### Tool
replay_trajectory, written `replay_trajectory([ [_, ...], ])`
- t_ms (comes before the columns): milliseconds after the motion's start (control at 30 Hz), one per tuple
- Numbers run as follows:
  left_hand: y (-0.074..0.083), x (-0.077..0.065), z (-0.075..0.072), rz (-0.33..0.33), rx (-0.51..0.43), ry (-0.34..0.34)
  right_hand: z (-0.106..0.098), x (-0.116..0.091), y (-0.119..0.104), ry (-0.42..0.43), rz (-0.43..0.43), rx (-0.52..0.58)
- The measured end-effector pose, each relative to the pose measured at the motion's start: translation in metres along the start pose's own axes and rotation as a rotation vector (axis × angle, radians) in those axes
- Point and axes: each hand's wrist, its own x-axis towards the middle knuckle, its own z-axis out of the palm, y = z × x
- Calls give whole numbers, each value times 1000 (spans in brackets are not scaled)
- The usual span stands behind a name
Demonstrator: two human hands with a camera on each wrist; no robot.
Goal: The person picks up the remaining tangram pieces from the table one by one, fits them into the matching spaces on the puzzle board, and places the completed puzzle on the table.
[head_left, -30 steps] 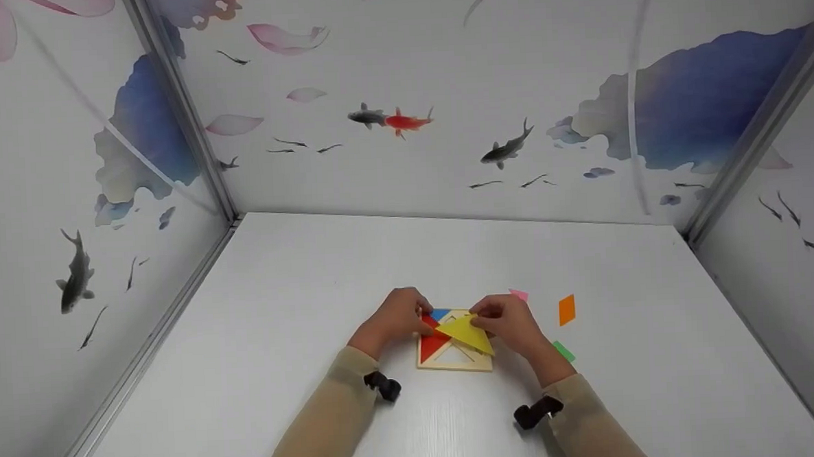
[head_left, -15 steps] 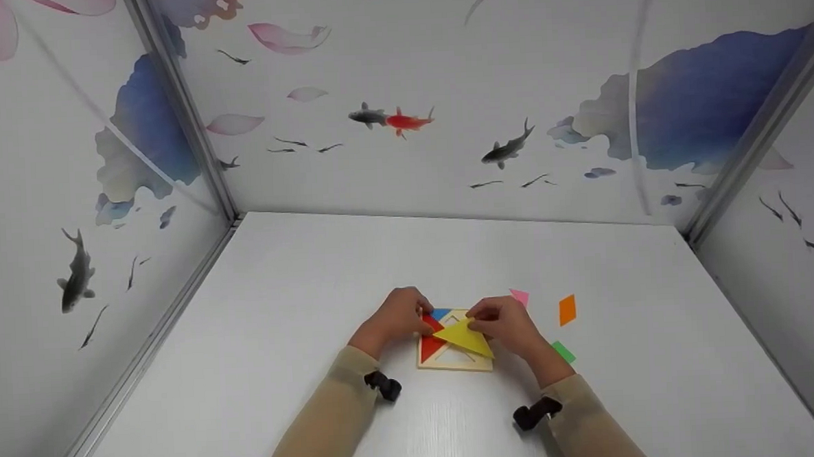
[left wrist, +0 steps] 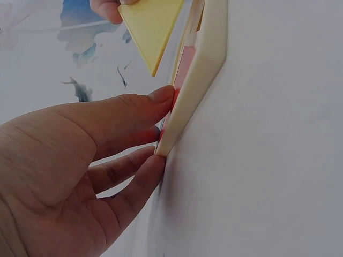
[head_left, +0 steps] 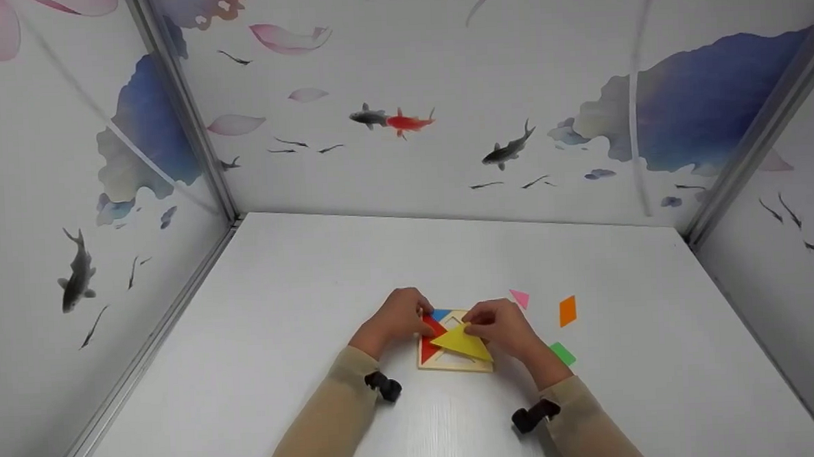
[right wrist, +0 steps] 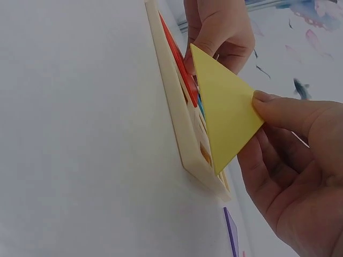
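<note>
My right hand (head_left: 504,324) pinches a large yellow triangle (head_left: 463,343) at its corner between thumb and fingers. The triangle is tilted above a square wooden tangram tray (head_left: 454,368), overlapping it in the head view. In the tray sit a red triangle (head_left: 427,350) and a blue piece (head_left: 441,314), both partly covered. My left hand (head_left: 405,313) holds the tray's left side; in the left wrist view its thumb lies on the red piece (left wrist: 185,64) and other fingers touch the tray's edge (left wrist: 198,88). The right wrist view shows the yellow triangle (right wrist: 228,110) close over the tray rim (right wrist: 182,128).
To the right of the tray lie a pink triangle (head_left: 521,298), an orange parallelogram (head_left: 568,311) and a green piece (head_left: 561,353). A purple-looking piece (right wrist: 231,230) shows beyond the tray in the right wrist view. Printed walls (head_left: 404,173) enclose the white table (head_left: 312,260).
My right hand has shifted slightly left and toward me with the yellow triangle. More of the pink triangle and the green piece now shows. The left hand stays in place.
</note>
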Motion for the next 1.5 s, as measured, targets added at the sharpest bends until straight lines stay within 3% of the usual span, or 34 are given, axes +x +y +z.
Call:
replay_trajectory([
  [867, 2, -1, -1, 8, 0, 8, 3, -3, -6, -41, -41, -91],
  [1500, 2, -1, -1, -41, -11, -10, 7, -5, -9, -81, -73, -112],
])
